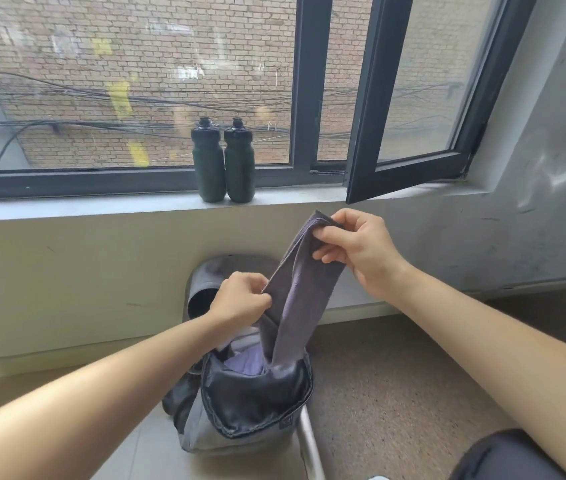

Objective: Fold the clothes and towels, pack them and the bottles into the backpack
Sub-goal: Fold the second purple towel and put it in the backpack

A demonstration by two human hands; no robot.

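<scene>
A grey-purple towel (297, 292) hangs stretched upward out of the open backpack (250, 407) on the floor. My right hand (354, 247) pinches the towel's top corner, well above the bag. My left hand (241, 297) pinches the towel's left edge lower down, just above the bag's mouth. Inside the backpack some lilac and white cloth (245, 362) shows. Two dark green bottles (209, 161) (239, 161) stand upright side by side on the window sill (101, 206), beyond the bag.
A dark slipper (212, 285) leans against the wall behind the backpack. An open window sash (409, 98) juts inward over the sill at the right. A metal bar (311, 445) runs along the floor right of the bag. A dark knee (506, 459) shows at bottom right.
</scene>
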